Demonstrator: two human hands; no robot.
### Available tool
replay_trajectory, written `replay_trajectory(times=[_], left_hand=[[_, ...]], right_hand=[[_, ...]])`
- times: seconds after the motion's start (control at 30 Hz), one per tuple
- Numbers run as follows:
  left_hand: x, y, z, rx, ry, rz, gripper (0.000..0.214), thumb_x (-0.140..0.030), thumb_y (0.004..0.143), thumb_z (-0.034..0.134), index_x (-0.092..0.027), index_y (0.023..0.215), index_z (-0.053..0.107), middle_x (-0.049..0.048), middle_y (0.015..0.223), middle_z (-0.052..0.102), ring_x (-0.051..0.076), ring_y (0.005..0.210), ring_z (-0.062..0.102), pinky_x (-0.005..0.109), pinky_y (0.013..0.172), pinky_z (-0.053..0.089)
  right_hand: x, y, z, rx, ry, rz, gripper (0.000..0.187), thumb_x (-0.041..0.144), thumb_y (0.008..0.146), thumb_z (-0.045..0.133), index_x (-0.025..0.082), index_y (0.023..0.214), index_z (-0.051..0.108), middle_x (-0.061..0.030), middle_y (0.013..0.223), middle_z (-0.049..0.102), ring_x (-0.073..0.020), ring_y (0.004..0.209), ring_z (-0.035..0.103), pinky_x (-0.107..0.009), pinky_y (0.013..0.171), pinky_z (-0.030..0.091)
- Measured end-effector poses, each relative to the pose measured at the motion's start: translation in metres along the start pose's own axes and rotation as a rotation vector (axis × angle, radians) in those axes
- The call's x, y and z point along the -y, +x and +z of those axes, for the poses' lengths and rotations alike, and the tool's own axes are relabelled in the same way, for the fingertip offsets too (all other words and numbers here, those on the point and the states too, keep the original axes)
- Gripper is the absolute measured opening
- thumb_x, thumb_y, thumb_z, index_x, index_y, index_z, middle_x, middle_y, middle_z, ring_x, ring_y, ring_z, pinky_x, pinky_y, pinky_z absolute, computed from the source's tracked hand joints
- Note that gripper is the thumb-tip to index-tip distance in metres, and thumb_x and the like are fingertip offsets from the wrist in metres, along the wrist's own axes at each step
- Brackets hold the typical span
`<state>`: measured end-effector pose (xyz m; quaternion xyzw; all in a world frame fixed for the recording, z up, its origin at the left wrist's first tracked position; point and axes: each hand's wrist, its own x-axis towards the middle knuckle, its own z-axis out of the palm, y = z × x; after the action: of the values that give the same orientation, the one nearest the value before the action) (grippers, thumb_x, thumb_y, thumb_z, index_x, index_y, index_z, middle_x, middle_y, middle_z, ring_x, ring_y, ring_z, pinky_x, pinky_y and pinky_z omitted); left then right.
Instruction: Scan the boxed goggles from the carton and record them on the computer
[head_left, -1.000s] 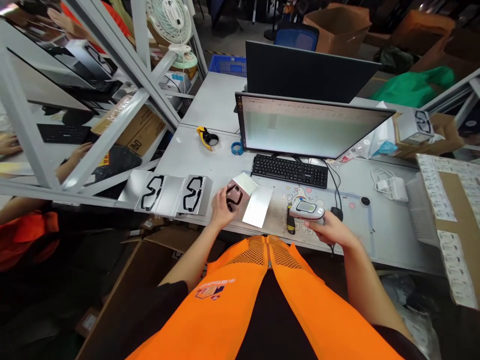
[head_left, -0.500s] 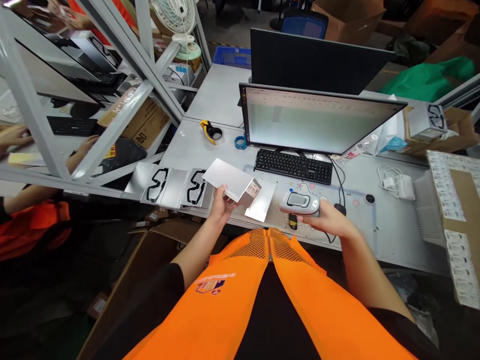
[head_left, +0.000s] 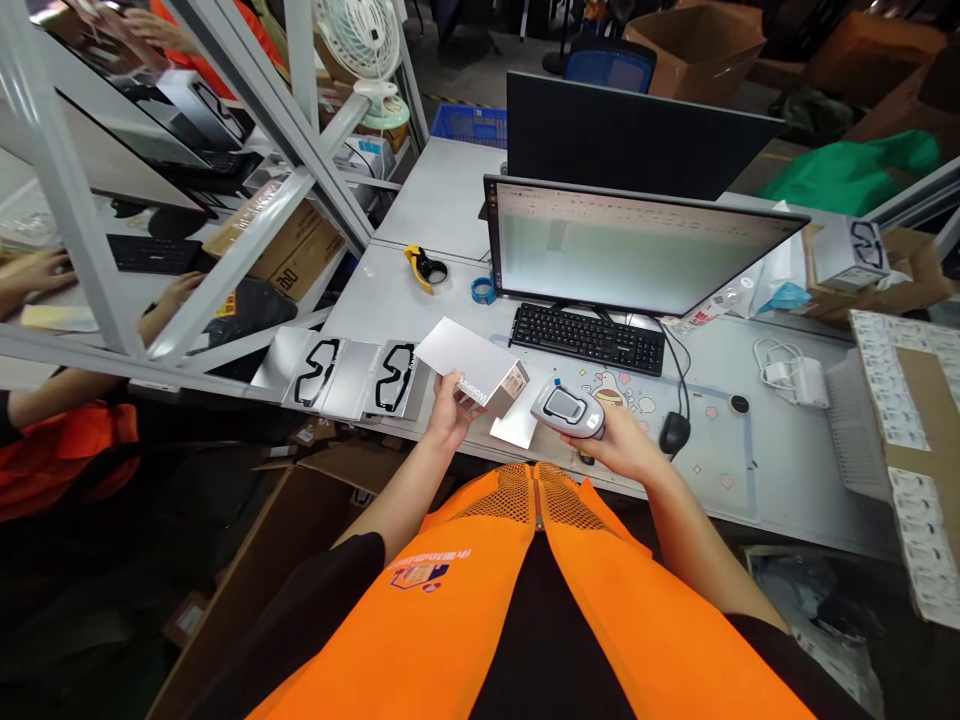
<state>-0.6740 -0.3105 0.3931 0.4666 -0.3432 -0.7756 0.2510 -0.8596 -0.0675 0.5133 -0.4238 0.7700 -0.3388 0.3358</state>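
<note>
My left hand (head_left: 451, 413) is closed around a silver-white box (head_left: 466, 357), which is tilted above the desk with a label on its right end. In my right hand (head_left: 619, 443) is a grey barcode scanner (head_left: 568, 409), its front end pointing left toward the labelled end of the box. The two are apart. Beneath and between them lies a white sheet or flat box (head_left: 516, 430), partly hidden by the held box. Left of my left hand, silver boxes with a black goggle-like outline (head_left: 392, 376) lie in a row along the desk edge.
A monitor (head_left: 637, 245) and a black keyboard (head_left: 587, 338) stand beyond my hands. A mouse (head_left: 674, 433) lies to the right. A yellow tape dispenser (head_left: 427, 268) and a blue tape roll (head_left: 483, 291) are at the back left. Metal frame bars (head_left: 232, 265) rise at the left.
The scanner in my right hand has moved left, closer to the box. The box has shifted slightly right and turned so its lettered side shows. The mouse is now uncovered.
</note>
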Motion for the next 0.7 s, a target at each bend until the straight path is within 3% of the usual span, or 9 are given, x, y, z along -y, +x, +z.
replay_trajectory(times=[0.1,0.2,0.27,0.33,0.47,0.57,0.63,0.7], left_hand=[[-0.006,0.003,-0.011,-0.024,0.113,0.012,0.1,-0.063,0.078,0.086,-0.037,0.163,0.04,0.0121,0.134,0.07,0.032,0.112,0.074,0.046,0.088,0.064],[-0.016,0.014,-0.029,-0.107,0.647,0.215,0.115,-0.053,0.078,0.089,-0.035,0.175,0.03,0.018,0.153,0.06,0.04,0.135,0.066,0.056,0.109,0.059],[-0.018,0.025,-0.041,-0.163,1.076,0.344,0.117,-0.049,0.077,0.09,-0.029,0.178,0.033,0.0232,0.163,0.05,0.048,0.148,0.054,0.064,0.122,0.048],[-0.014,0.039,-0.051,-0.193,1.351,0.385,0.109,-0.046,0.079,0.087,-0.024,0.175,0.041,0.028,0.164,0.046,0.057,0.152,0.045,0.075,0.124,0.038],[0.003,0.062,-0.069,-0.222,1.401,0.448,0.081,-0.038,0.086,0.078,-0.012,0.16,0.056,0.035,0.159,0.045,0.066,0.15,0.037,0.086,0.117,0.028],[0.011,0.067,-0.077,-0.194,1.367,0.572,0.068,-0.035,0.09,0.075,-0.015,0.152,0.06,0.0322,0.172,0.036,0.066,0.16,0.022,0.086,0.123,0.018],[0.016,0.064,-0.073,-0.161,1.361,0.623,0.064,-0.036,0.091,0.075,-0.017,0.151,0.061,0.0291,0.179,0.03,0.065,0.165,0.013,0.084,0.127,0.013],[0.025,0.056,-0.056,-0.095,1.363,0.621,0.066,-0.042,0.092,0.075,-0.017,0.152,0.061,0.0301,0.177,0.035,0.063,0.164,0.021,0.081,0.129,0.019]], right_hand=[[-0.002,-0.001,0.002,-0.004,0.039,-0.016,0.058,0.051,0.09,0.081,0.021,0.139,0.073,-0.0118,0.118,0.082,-0.0332,0.107,0.076,-0.045,0.094,0.059],[-0.012,-0.005,0.003,-0.02,0.072,0.008,0.061,0.047,0.089,0.083,0.02,0.143,0.071,-0.0137,0.131,0.081,-0.0356,0.121,0.075,-0.048,0.105,0.057],[-0.021,-0.008,0.004,-0.032,0.08,0.047,0.062,0.044,0.088,0.083,0.02,0.144,0.071,-0.0142,0.137,0.08,-0.0366,0.127,0.073,-0.05,0.11,0.056],[-0.03,-0.011,0.005,-0.034,0.08,0.086,0.06,0.043,0.087,0.083,0.018,0.14,0.071,-0.0142,0.136,0.08,-0.0368,0.126,0.074,-0.05,0.11,0.056],[-0.042,-0.018,0.005,-0.037,0.053,0.117,0.049,0.043,0.089,0.08,0.018,0.13,0.074,-0.013,0.126,0.082,-0.0357,0.117,0.075,-0.047,0.102,0.058],[-0.047,-0.025,0.002,-0.059,0.045,0.149,0.046,0.042,0.09,0.079,0.018,0.129,0.075,-0.0135,0.126,0.082,-0.0363,0.118,0.075,-0.048,0.103,0.058],[-0.05,-0.029,-0.001,-0.074,0.064,0.162,0.05,0.041,0.091,0.078,0.017,0.134,0.075,-0.0143,0.13,0.082,-0.0369,0.122,0.075,-0.049,0.106,0.058],[-0.054,-0.033,-0.002,-0.085,0.091,0.16,0.054,0.042,0.091,0.078,0.017,0.14,0.075,-0.0147,0.134,0.081,-0.0372,0.126,0.074,-0.049,0.109,0.058]])
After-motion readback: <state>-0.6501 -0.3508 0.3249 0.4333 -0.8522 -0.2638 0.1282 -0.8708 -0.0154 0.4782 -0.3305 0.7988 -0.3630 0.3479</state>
